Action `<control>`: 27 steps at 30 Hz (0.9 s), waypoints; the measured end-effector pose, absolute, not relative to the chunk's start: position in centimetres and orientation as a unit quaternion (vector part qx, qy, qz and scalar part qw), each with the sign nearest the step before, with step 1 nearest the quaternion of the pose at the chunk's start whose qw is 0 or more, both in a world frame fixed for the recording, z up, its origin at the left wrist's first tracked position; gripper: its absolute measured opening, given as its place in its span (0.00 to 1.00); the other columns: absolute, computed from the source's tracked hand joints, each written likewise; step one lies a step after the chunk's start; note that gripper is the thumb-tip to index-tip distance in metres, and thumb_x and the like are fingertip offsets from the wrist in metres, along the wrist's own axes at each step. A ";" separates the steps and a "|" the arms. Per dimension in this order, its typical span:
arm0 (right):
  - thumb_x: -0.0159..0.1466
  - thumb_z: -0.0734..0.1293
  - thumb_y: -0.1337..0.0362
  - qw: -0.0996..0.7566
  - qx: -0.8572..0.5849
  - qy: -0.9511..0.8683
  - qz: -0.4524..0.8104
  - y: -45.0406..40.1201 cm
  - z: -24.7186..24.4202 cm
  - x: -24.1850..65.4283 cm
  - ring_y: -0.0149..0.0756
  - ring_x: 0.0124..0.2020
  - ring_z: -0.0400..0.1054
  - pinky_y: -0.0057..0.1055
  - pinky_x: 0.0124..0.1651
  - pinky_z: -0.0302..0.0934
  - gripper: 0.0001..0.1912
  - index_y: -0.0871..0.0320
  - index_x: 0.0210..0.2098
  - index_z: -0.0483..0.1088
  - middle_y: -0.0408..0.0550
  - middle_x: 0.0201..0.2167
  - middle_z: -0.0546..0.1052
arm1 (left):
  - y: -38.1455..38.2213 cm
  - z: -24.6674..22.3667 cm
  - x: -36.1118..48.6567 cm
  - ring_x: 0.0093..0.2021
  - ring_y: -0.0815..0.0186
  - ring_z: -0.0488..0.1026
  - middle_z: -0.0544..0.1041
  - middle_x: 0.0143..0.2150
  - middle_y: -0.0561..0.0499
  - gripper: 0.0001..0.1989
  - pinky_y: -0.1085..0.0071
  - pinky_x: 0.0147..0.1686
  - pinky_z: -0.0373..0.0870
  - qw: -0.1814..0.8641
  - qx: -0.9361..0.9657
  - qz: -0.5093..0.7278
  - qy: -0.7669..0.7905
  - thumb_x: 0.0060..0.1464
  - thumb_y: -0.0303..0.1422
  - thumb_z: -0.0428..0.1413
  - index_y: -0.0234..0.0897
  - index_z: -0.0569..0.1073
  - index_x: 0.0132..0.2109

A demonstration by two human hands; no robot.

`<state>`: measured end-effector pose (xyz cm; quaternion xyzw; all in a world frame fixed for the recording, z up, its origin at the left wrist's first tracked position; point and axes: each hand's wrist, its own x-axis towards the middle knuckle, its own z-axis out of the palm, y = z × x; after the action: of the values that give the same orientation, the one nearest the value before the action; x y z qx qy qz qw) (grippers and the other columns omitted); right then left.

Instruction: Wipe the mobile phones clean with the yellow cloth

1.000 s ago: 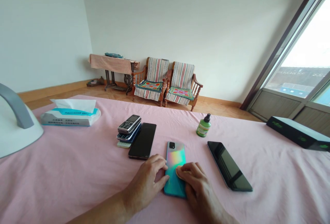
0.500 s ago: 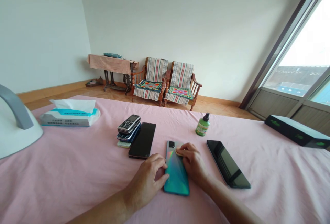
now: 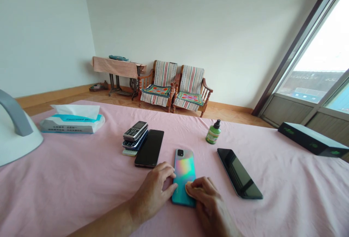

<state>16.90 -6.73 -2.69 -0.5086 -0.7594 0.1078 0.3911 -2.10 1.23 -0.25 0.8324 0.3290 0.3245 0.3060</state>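
A smartphone with a shiny blue-green back lies face down on the pink cloth, its camera block at the far left corner. My left hand rests at its left side, fingertips and thumb bent against that edge and steadying it. Pinched in the fingers of my right hand is a small peach-coloured pad, pressed on the lower right part of the phone's back. Just beyond my left hand lies a black phone, screen up. A larger dark-screened phone is right of my right hand.
Stacked old keypad phones lean beside the black phone. A green spray bottle stands upright farther back. A tissue pack and a white object with a grey handle are at left, a black box at far right.
My right hand has slid the pad down the phone's back, from near the camera end to the lower part. My left hand keeps its place at the left edge.
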 end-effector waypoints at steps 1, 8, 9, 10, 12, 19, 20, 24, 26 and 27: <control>0.57 0.56 0.80 0.394 -0.501 -0.763 0.108 -7.3 -2.8 16.7 0.37 0.37 0.66 0.29 0.37 0.65 0.26 0.52 0.47 0.73 0.49 0.35 0.69 | 1.3 -0.2 -2.1 0.42 0.62 0.70 0.72 0.39 0.50 0.08 0.69 0.43 0.65 0.306 0.833 0.324 0.328 0.49 0.21 0.58 0.38 0.71 0.35; 0.55 0.57 0.81 0.363 -0.533 -0.756 0.110 -4.1 -1.8 17.1 0.37 0.39 0.65 0.31 0.40 0.64 0.23 0.54 0.38 0.76 0.49 0.36 0.70 | 1.3 -0.1 -2.0 0.42 0.61 0.71 0.72 0.40 0.50 0.08 0.69 0.43 0.65 0.307 0.834 0.317 0.331 0.49 0.21 0.57 0.38 0.71 0.35; 0.55 0.57 0.81 0.367 -0.539 -0.752 0.098 -2.9 -1.7 17.4 0.37 0.38 0.65 0.32 0.40 0.63 0.23 0.54 0.38 0.76 0.49 0.35 0.71 | 1.3 -0.1 -2.0 0.42 0.61 0.71 0.72 0.39 0.51 0.08 0.69 0.43 0.65 0.307 0.834 0.316 0.333 0.49 0.21 0.58 0.38 0.71 0.35; 0.55 0.57 0.81 0.374 -0.542 -0.748 0.082 -1.6 -1.7 17.6 0.37 0.38 0.65 0.32 0.41 0.63 0.23 0.55 0.39 0.77 0.49 0.35 0.71 | 1.3 -0.1 -2.0 0.42 0.61 0.71 0.73 0.39 0.51 0.08 0.69 0.43 0.65 0.306 0.834 0.315 0.334 0.49 0.21 0.58 0.38 0.71 0.35; 0.55 0.57 0.81 0.388 -0.547 -0.739 0.055 0.9 -1.8 18.1 0.37 0.39 0.65 0.33 0.42 0.63 0.23 0.55 0.38 0.77 0.49 0.35 0.72 | 1.3 -0.2 -2.1 0.42 0.61 0.71 0.73 0.39 0.51 0.08 0.69 0.44 0.65 0.304 0.833 0.317 0.338 0.48 0.21 0.59 0.38 0.71 0.35; 0.55 0.57 0.81 0.400 -0.557 -0.726 0.042 2.2 -2.0 17.5 0.39 0.40 0.64 0.36 0.44 0.63 0.23 0.57 0.40 0.77 0.51 0.36 0.71 | 1.4 0.0 -2.0 0.41 0.62 0.70 0.72 0.38 0.51 0.08 0.69 0.43 0.65 0.303 0.834 0.313 0.338 0.48 0.21 0.58 0.38 0.71 0.35; 0.56 0.57 0.81 0.398 -0.556 -0.728 0.044 1.3 -1.9 17.2 0.40 0.40 0.64 0.36 0.44 0.63 0.23 0.57 0.40 0.77 0.51 0.36 0.71 | 1.4 0.0 -2.0 0.41 0.62 0.70 0.72 0.38 0.51 0.08 0.70 0.42 0.65 0.303 0.834 0.312 0.339 0.48 0.21 0.58 0.38 0.71 0.34; 0.56 0.57 0.81 0.377 -0.525 -0.758 0.089 -2.5 -1.5 16.0 0.40 0.40 0.65 0.35 0.42 0.65 0.24 0.53 0.42 0.75 0.50 0.37 0.71 | 1.4 0.0 -2.0 0.41 0.62 0.70 0.72 0.38 0.51 0.08 0.70 0.42 0.65 0.311 0.833 0.313 0.335 0.49 0.20 0.56 0.38 0.71 0.34; 0.57 0.58 0.80 0.378 -0.512 -0.765 0.103 -3.3 -1.5 15.9 0.40 0.40 0.65 0.35 0.41 0.65 0.24 0.53 0.43 0.74 0.50 0.38 0.71 | 1.4 -0.1 -2.0 0.41 0.62 0.70 0.72 0.38 0.51 0.08 0.70 0.42 0.65 0.315 0.832 0.315 0.331 0.49 0.20 0.55 0.38 0.71 0.35; 0.57 0.58 0.80 0.380 -0.509 -0.765 0.105 -3.2 -1.5 15.9 0.40 0.40 0.65 0.34 0.41 0.65 0.23 0.53 0.42 0.75 0.49 0.38 0.71 | 1.4 -0.1 -1.9 0.41 0.62 0.70 0.72 0.38 0.51 0.08 0.70 0.42 0.65 0.315 0.832 0.316 0.330 0.49 0.20 0.55 0.38 0.71 0.34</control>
<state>15.91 -3.24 -1.50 -0.5088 -0.7652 0.1053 0.3801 -1.95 1.38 -0.12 0.8317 0.3303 0.3162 0.3150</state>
